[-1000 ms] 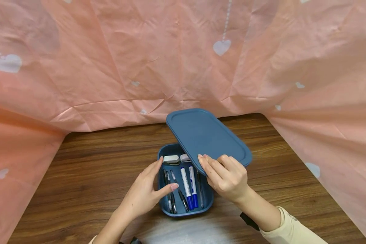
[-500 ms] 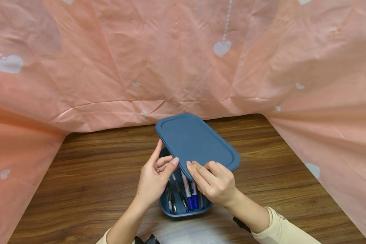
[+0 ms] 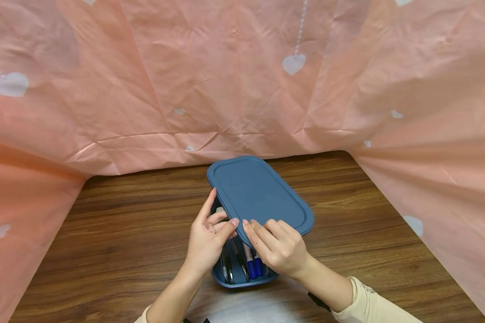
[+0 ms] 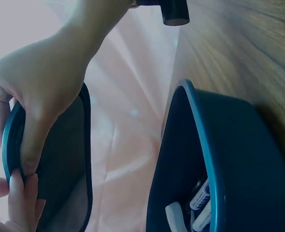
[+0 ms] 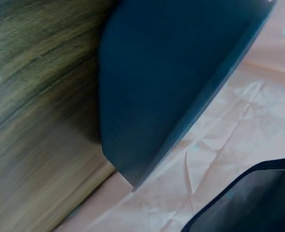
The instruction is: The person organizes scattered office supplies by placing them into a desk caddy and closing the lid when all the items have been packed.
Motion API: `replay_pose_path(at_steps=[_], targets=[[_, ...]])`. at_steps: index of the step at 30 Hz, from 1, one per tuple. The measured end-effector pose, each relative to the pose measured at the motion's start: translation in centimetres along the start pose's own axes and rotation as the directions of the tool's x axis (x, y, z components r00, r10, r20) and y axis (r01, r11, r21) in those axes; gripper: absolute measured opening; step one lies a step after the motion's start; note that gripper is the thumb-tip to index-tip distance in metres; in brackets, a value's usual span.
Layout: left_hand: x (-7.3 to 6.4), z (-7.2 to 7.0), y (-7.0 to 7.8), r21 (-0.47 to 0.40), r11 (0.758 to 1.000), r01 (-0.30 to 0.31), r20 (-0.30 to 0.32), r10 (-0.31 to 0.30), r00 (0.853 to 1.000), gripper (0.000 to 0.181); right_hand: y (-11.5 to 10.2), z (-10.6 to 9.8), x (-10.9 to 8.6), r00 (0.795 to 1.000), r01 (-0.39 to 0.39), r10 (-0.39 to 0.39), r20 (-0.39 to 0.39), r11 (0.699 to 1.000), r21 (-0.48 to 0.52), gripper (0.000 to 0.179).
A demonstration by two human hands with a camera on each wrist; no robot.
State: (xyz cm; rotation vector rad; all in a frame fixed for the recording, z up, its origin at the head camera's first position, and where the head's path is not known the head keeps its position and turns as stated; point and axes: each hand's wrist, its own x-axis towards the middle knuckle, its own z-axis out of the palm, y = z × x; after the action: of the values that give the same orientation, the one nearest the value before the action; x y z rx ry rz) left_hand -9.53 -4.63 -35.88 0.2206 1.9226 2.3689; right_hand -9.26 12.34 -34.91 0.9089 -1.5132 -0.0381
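A flat blue lid [image 3: 262,193] is held tilted above a blue box [image 3: 242,285]. My left hand [image 3: 206,242] pinches its left edge, thumb on top and other fingers reaching below. Close beside it, the right hand [image 3: 280,251] grips the near corner with curled fingers. Beneath the lid, black-gripped pens [image 3: 228,267] and blue-capped markers [image 3: 252,268] lie in the box, partly hidden. The left wrist view shows a wide gap between lid [image 4: 60,154] and box [image 4: 249,159], with a white object [image 4: 176,217] inside.
A dark wood-grain table [image 3: 137,224] bears the box near its front. Pink cloth [image 3: 234,80] with white hearts hangs behind and along both sides. A light sleeve [image 3: 376,305] covers the right forearm. A black strap piece [image 3: 318,301] shows at the right wrist.
The lid has moved left and toward the person, covering more of the box in the head view. My left hand has come up from the box and taken hold of the lid's edge.
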Motion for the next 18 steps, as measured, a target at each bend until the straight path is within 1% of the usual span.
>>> replay_pose_path(at_steps=[3, 6, 10, 12, 14, 16, 18], targets=[[0.1, -0.2, -0.1, -0.04, 0.999, 0.012, 0.002, -0.012, 1.0, 0.087, -0.1, 0.0, -0.1, 1.0, 0.006, -0.006, 0.023, 1.0, -0.009, 0.025], [0.2, -0.4, -0.1, -0.053, 0.999, 0.007, 0.01, -0.007, 1.0, 0.088, -0.2, 0.0, -0.1, 1.0, 0.002, -0.002, 0.028, 1.0, -0.013, 0.025], [0.3, -0.8, 0.0, -0.076, 0.997, 0.001, 0.027, 0.002, 1.0, 0.087, -0.3, 0.3, -1.0, 0.998, -0.017, 0.016, 0.055, 1.0, 0.014, 0.023], [0.3, -1.1, 0.0, -0.077, 0.997, 0.0, 0.03, 0.002, 1.0, 0.087, -0.2, 0.3, -1.4, 0.997, -0.024, 0.021, 0.071, 0.999, 0.039, 0.032], [0.3, -1.5, 0.0, -0.073, 0.997, 0.006, 0.027, -0.004, 1.0, 0.088, 0.2, 0.2, -1.7, 0.997, -0.034, 0.029, 0.072, 0.997, 0.076, 0.045], [0.4, -1.9, 0.0, -0.063, 0.998, 0.006, 0.023, -0.004, 1.0, 0.088, 0.8, 0.0, -1.6, 0.998, -0.046, 0.041, 0.055, 0.993, 0.105, 0.054], [0.4, -2.3, 0.0, -0.06, 0.998, 0.011, 0.016, -0.01, 1.0, 0.089, 1.7, -0.2, -1.7, 0.998, -0.067, 0.063, 0.031, 0.989, 0.131, 0.057]])
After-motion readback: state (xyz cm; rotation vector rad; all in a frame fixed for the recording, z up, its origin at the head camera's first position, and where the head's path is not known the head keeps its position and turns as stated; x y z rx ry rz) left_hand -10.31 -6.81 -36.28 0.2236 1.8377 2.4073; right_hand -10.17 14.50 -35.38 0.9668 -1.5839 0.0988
